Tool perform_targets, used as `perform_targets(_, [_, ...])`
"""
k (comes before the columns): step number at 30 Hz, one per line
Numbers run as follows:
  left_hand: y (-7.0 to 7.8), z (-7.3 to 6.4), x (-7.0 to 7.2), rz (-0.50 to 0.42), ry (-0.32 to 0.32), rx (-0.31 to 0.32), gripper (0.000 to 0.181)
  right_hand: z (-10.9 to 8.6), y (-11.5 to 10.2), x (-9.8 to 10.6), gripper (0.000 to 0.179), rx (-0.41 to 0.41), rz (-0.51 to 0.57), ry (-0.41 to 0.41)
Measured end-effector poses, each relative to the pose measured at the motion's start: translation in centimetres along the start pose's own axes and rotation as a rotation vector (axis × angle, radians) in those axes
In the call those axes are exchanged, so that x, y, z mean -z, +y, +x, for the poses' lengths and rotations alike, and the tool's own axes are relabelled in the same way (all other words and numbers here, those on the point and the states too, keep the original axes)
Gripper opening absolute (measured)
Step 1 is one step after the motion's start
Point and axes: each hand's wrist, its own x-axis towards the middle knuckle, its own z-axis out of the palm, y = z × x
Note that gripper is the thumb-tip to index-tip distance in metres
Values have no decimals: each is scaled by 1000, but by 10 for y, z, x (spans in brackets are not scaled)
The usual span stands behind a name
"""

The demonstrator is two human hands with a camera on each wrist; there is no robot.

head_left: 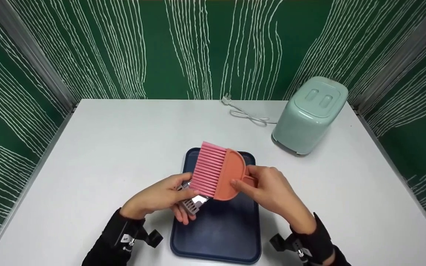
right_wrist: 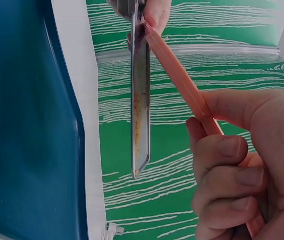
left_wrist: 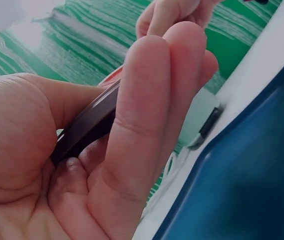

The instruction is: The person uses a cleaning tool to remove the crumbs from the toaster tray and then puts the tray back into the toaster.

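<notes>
My left hand [head_left: 161,195] holds a metal crumb tray [head_left: 200,200] by its grey slotted end, thumb on one side and fingers on the other. In the right wrist view the crumb tray [right_wrist: 141,107] is seen edge-on, with yellowish crumbs along its inner face. My right hand [head_left: 272,186] grips a small brush by its orange handle, the thumb on the orange body [head_left: 231,173]. The pink bristles [head_left: 208,166] lie over the crumb tray near my left thumb and hide much of it. Both things are above a navy serving tray [head_left: 220,236].
A mint-green toaster [head_left: 305,118] stands at the back right of the white table [head_left: 124,147]. Its white cord and plug [head_left: 226,99] lie near the back edge. Green walls with white streaks [head_left: 157,48] enclose the table's back and sides.
</notes>
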Motion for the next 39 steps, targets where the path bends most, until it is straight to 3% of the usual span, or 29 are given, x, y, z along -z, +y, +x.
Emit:
perform_targets(17, [1, -1, 3, 51, 85, 9, 47, 2, 4, -10, 26, 25, -104, 18])
perform_targets(27, [2, -2, 5, 48, 139, 40, 86, 2, 8, -9, 31, 58, -184, 66])
perform_targets(29, [2, -3, 6, 49, 137, 29, 82, 2, 9, -9, 33, 54, -197, 72])
perform_targets(34, [4, -3, 7, 58, 125, -13, 45, 3, 11, -8, 34, 34, -234, 81])
perform_targets(39, [5, -5, 7, 78, 127, -27, 42, 4, 14, -8, 32, 34, -274, 95])
